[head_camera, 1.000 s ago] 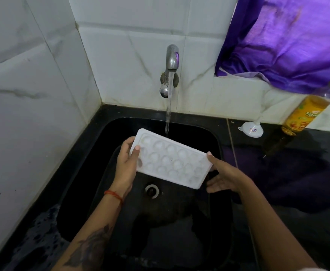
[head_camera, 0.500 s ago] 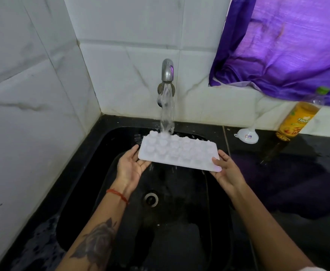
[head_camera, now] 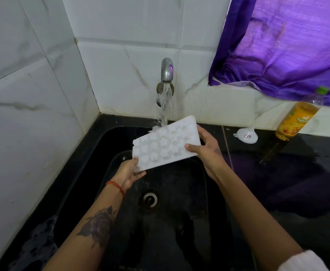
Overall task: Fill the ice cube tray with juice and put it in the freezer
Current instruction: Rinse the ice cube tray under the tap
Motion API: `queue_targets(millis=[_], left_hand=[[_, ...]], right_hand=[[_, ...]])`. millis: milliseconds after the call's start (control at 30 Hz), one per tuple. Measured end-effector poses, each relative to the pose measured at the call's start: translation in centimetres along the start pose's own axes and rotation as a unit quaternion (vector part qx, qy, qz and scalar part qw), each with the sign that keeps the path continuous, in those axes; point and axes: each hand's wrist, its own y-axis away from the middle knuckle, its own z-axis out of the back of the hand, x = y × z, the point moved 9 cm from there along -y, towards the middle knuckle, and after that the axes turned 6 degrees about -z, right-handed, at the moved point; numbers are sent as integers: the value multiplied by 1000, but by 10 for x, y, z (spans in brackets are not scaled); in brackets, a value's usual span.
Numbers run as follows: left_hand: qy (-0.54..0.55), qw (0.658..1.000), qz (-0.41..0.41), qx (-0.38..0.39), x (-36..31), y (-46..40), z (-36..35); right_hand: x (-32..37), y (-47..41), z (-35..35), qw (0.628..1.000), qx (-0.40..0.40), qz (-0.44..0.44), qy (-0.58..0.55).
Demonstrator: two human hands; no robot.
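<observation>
Half a second on, the white plastic ice cube tray (head_camera: 165, 142) had swung from roughly level to a steep tilt, its right end raised toward the chrome wall tap (head_camera: 167, 70) at centre frame and its left end dipped over the black stone sink (head_camera: 101, 153). The stream struck the tray's upper edge, so that the water would apparently sheet across the moulded cups and drain off the low corner (a rinse, it seemed, ahead of any juice). The left hand (head_camera: 130, 173) cradled the lower left corner from beneath, fingers curled around the edge, while the right hand (head_camera: 206, 148) clasped the raised right end, thumb on the near edge and fingers behind. At right of frame, on the wet black counter (head_camera: 297, 182), a small white plastic funnel (head_camera: 246, 134) sat mouth-down beside a clear bottle of amber juice with a green cap (head_camera: 299, 118), both waiting within reach. A purple satin curtain (head_camera: 287, 45) filled the upper right corner. No freezer was visible.
</observation>
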Motion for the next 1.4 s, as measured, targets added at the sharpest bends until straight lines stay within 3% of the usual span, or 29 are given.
queue_targets(millis=[200, 500, 667, 1033, 1200, 1400], left_hand=[[-23, 1000, 0, 1, -1, 4, -4], [-165, 972, -169, 11, -57, 17, -35], [-166, 959, -231, 4, -80, 29, -36], [-120, 979, -133, -103, -66, 13, 67], [-99, 987, -74, -98, -48, 9, 75], [43, 998, -2, -36, -33, 6, 42]], right_hand=[[7, -14, 2, 999, 16, -12, 37], [-92, -7, 74, 978, -34, -205, 34], [-110, -4, 62, 971, -16, -237, 39], [-53, -30, -15, 984, 12, -122, 133], [-12, -42, -36, 974, -3, -28, 226], [14, -42, -18, 959, -35, 43, 277]])
